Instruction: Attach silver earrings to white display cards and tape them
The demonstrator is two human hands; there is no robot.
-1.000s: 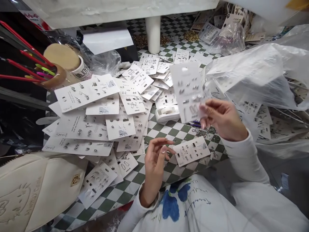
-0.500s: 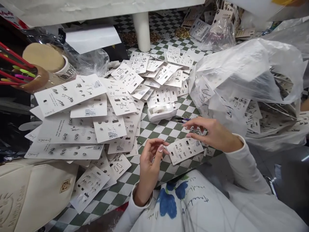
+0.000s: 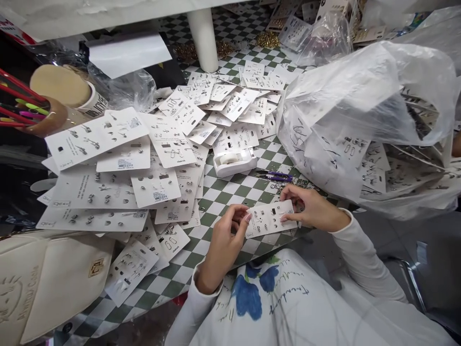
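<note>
Down from mid-air, right hand (image 3: pixel 315 209), clamped with left hand (image 3: pixel 223 235) on one earring card (image 3: pixel 271 218), many cards (image 3: pixel 154 185) left on the worktop (image 3: pixel 230 190)

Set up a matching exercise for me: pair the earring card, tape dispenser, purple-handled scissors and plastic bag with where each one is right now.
Things:
1. Earring card
2. White tape dispenser
3. Purple-handled scissors
4. Plastic bag

Places:
A. Bulging at the right, cards showing through
B. Against the card pile on the checkered surface
C. Between the left hand and right hand
D. On the checks just above the right hand

Pairs: 1-C, 2-B, 3-D, 4-A
</note>
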